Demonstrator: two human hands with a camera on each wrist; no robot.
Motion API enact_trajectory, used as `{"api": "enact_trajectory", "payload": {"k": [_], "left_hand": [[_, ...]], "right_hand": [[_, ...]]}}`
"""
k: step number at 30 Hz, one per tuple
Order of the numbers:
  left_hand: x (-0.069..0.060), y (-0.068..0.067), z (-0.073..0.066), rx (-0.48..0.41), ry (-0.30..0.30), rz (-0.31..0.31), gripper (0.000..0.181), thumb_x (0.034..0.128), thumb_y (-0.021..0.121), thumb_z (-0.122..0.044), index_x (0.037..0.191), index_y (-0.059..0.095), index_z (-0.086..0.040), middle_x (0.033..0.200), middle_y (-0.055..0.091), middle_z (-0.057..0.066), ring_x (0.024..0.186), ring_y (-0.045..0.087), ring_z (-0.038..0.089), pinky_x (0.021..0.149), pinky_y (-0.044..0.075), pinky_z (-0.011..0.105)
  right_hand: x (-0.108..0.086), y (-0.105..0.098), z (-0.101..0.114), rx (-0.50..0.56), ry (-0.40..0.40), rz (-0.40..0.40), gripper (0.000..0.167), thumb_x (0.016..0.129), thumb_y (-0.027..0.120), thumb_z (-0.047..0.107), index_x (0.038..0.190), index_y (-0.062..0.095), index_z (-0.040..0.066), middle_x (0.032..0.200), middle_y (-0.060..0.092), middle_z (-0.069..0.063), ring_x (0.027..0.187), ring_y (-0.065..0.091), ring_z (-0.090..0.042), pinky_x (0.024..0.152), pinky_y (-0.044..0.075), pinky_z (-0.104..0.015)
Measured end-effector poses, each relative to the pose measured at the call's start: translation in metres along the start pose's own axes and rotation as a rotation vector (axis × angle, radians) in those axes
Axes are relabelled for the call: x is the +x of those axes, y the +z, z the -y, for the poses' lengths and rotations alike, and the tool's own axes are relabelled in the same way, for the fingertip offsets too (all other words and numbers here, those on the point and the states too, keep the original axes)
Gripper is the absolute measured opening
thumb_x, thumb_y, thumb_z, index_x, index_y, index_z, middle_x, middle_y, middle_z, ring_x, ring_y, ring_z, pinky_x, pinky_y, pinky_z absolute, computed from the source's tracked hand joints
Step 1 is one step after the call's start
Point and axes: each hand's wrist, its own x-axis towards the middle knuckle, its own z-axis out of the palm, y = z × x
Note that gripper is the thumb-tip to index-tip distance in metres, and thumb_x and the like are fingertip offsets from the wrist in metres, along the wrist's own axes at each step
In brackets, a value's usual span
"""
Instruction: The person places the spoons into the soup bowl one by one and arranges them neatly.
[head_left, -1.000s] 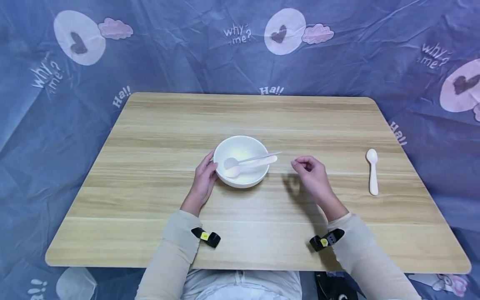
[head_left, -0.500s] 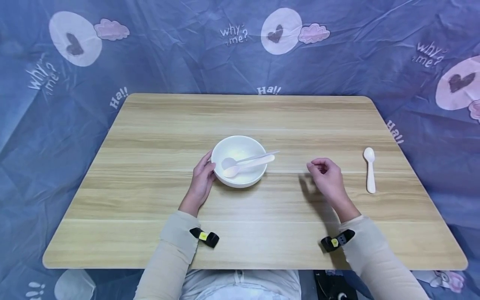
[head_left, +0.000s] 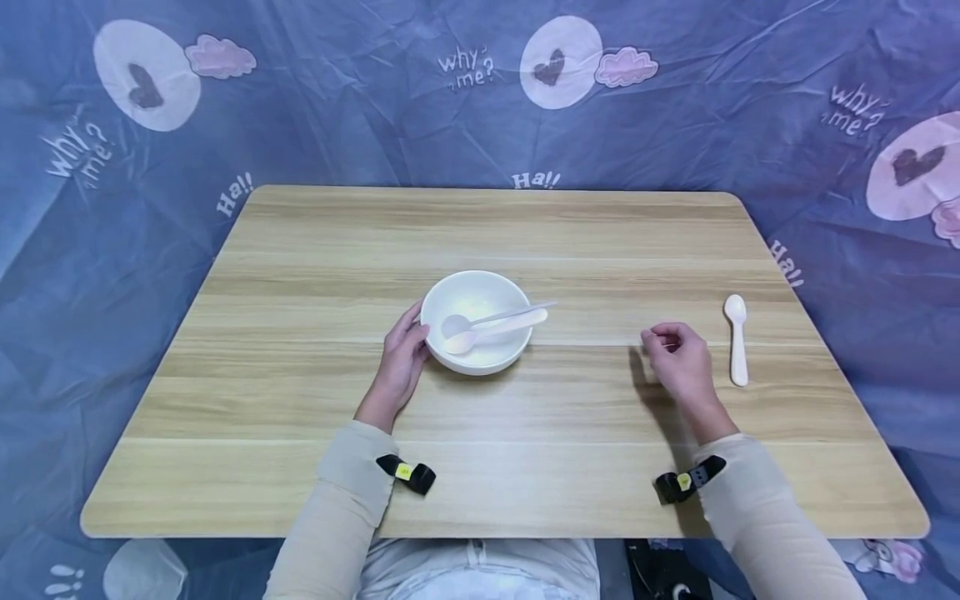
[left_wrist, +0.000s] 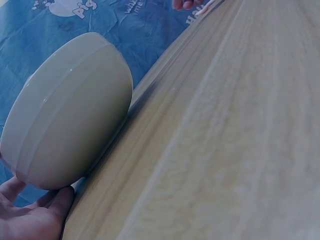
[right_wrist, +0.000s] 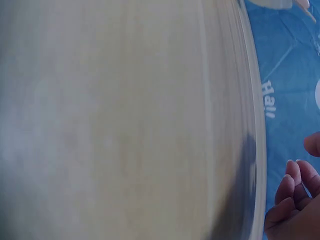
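A white bowl (head_left: 476, 290) stands on the table, slightly left of its middle. Inside it lie two white spoons: the farther spoon (head_left: 456, 326) and the nearer spoon (head_left: 461, 342), their handles crossing the right rim. My left hand (head_left: 397, 367) holds the bowl's left side, thumb by the rim; in the left wrist view its fingers (left_wrist: 61, 202) touch the lower wall. My right hand (head_left: 684, 367) hovers over the table with fingers loosely curled, holding nothing. Just right of it lies a third white spoon (head_left: 738, 342), its scoop pointing away from me.
The wood-grain table (head_left: 300, 250) has rounded corners, and its near edge runs along my lap. Behind it hangs a blue printed cloth (head_left: 360, 100). Black cameras are strapped to both wrists, over the sleeves.
My right hand has moved right, away from the bowl and toward the lone spoon. The left hand keeps its hold on the bowl, and the spoons stay in place.
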Motion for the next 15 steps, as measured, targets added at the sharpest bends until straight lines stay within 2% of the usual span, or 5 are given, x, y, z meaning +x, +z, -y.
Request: {"api": "enact_trajectory", "payload": {"k": [9, 15], "left_hand": [[-0.001, 0.000, -0.001, 0.004, 0.007, 0.009, 0.055, 0.0940, 0.042, -0.008, 0.147, 0.029, -0.005, 0.144, 0.038, 0.023, 0.131, 0.039, 0.031, 0.099, 0.042, 0.027], [-0.001, 0.000, -0.002, 0.009, 0.010, 0.014, 0.054, 0.0944, 0.042, -0.008, 0.147, 0.029, -0.006, 0.144, 0.038, 0.021, 0.131, 0.039, 0.031, 0.100, 0.041, 0.028]], "right_hand": [[0.004, -0.012, -0.016, -0.049, 0.063, -0.043, 0.039, 0.091, 0.054, 0.031, 0.112, 0.059, -0.002, 0.089, 0.054, -0.001, 0.073, 0.047, -0.003, 0.059, 0.041, -0.013], [0.007, -0.020, -0.025, -0.098, 0.081, -0.115, 0.036, 0.090, 0.055, 0.030, 0.110, 0.060, 0.000, 0.085, 0.055, 0.003, 0.069, 0.046, 0.002, 0.059, 0.039, -0.012]]}}
